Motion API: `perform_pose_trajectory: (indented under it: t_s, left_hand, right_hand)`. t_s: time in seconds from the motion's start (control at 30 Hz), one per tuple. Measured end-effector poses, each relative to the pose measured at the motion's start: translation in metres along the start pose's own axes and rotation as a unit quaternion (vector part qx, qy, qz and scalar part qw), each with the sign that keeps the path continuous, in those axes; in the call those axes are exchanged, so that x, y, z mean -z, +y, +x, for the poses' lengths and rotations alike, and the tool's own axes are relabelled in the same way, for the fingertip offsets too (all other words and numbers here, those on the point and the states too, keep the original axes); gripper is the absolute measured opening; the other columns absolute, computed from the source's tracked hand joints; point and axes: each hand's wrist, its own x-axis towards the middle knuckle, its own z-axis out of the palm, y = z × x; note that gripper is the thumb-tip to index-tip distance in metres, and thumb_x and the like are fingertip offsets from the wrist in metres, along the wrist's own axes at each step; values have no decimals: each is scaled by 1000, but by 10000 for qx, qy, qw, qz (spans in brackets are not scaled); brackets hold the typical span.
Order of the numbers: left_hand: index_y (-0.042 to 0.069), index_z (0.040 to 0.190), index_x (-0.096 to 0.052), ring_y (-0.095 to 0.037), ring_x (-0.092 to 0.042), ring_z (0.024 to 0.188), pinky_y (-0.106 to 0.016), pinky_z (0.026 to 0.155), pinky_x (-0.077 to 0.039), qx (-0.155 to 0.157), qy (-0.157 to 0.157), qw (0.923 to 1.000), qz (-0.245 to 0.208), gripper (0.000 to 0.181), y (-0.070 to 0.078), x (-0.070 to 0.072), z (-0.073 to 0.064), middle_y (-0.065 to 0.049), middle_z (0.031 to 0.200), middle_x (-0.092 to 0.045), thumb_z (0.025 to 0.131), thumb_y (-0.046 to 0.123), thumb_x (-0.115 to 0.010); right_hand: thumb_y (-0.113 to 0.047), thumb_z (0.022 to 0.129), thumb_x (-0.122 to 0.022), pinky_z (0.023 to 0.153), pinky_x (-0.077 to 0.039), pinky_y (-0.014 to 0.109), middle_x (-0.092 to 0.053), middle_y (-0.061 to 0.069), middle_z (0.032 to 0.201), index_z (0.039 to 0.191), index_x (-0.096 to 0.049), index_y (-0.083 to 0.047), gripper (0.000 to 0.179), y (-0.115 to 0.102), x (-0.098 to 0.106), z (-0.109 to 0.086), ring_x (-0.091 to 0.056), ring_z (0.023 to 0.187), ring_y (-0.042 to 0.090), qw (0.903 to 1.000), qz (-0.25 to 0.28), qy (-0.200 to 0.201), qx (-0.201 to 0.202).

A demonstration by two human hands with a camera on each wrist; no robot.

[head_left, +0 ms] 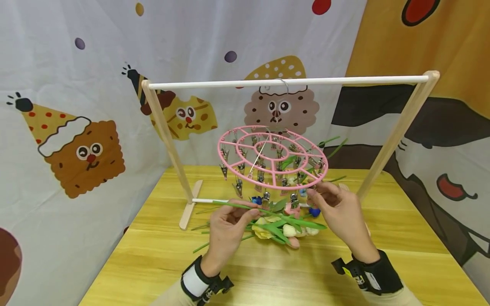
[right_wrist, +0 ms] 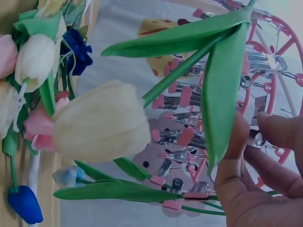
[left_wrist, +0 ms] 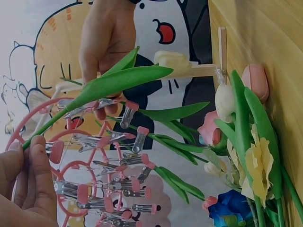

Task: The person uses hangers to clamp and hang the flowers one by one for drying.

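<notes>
Although the cream tulip (right_wrist: 102, 123) is plain in the right wrist view, its bloom is hard to separate in the head view from the heap of flowers (head_left: 262, 231) behind it; left hand (head_left: 227, 223) pinches the green stem between thumb and fingers, well back from the bloom; the tulip is held in the air in front of the pink hanger (head_left: 281, 187), over the table (head_left: 160, 263); long axis slants in the head view from upper left, bare stem end, down to lower right, bloom end, so the bloom points toward the right hand's side; in the right wrist view the bloom lies lower left and the stem climbs until the top edge cuts it off. Right hand (head_left: 340, 208) pinches a metal clip (right_wrist: 258, 139) at the hanger's near right rim; the fingers hide most of that clip, so whether its jaws are parted cannot be told; in the left wrist view leaves partly cover the right fingers; other green stems run up among the clips, though their attachment is mostly obscured by overlap.
</notes>
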Motion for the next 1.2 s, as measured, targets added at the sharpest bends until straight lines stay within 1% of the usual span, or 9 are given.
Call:
perform_pose_trajectory:
  t_s: [0.27,0.33,0.4,0.5,0.6,0.63,0.83,1.07,1.2]
  left_hand:
    - [-7,123,-81,-11,-88,100,-31,80,-74,148,23,9995,266,18,-2,-6,-1,-33,112,-84,107,-12,-75]
    - [-5,122,-82,-10,-88,97,-19,69,-67,183,38,9993,326,18,-2,-8,-1,-32,113,-84,107,-11,-76]
    - [-5,122,-82,-11,-88,97,-16,68,-65,203,19,9993,301,17,-2,-10,-1,-32,113,-84,107,-11,-76]
    - [-5,123,-82,-16,-89,98,-21,72,-69,248,-21,9995,200,17,-2,-13,0,-33,115,-83,108,-10,-76]
    - [-6,123,-81,-18,-90,101,-37,88,-75,282,-48,9995,113,16,-2,-15,1,-37,116,-82,108,-9,-75]
    - [-7,123,-81,-17,-90,102,-40,87,-75,286,-49,9995,106,16,-2,-16,1,-38,116,-81,108,-9,-75]
    - [-13,123,-78,-7,-88,103,-44,88,-75,300,-56,9995,99,16,-1,-18,2,-40,114,-81,108,-9,-76]
    - [-5,121,-82,-7,-88,99,-41,83,-76,350,-4,9990,294,15,1,-19,3,-31,113,-85,107,-7,-78]
    - [-4,121,-83,-7,-88,99,-37,84,-75,376,17,9988,317,15,2,-20,3,-29,112,-85,106,-6,-79]
  right_hand:
    - [-17,109,-87,68,-58,21,-86,3,91,117,-87,-15,9,-5,0,1,-77,78,6,9997,144,-197,-91]
    - [-18,108,-88,69,-58,20,-86,4,93,115,-88,-16,7,-7,-1,1,-76,78,8,9994,218,-221,-140]
    - [-18,107,-89,71,-59,20,-88,3,96,115,-88,-17,8,-10,-1,1,-77,81,7,9988,350,-272,-211]
    - [-21,108,-89,73,-63,21,-89,1,99,114,-89,-16,8,-12,-1,0,-81,84,8,9972,525,-371,-378]
    - [-21,108,-88,79,-67,23,-90,-2,100,115,-89,-15,10,-14,-2,0,-85,88,9,9949,763,-458,-466]
    - [-21,108,-88,79,-68,24,-90,0,100,116,-88,-14,11,-14,-2,0,-85,87,10,9939,868,-491,-464]
    - [-11,108,-86,76,-71,29,-90,3,100,121,-86,-9,13,-18,-4,0,-85,80,16,9877,1384,-696,-221]
    - [-6,105,-88,80,-70,25,-87,-11,103,119,-85,-10,14,-26,-7,-1,-85,89,10,9896,1248,-689,-203]
    - [-4,105,-87,81,-70,24,-87,-10,102,117,-84,-7,13,-30,-9,-2,-85,88,10,9888,1337,-640,-180]
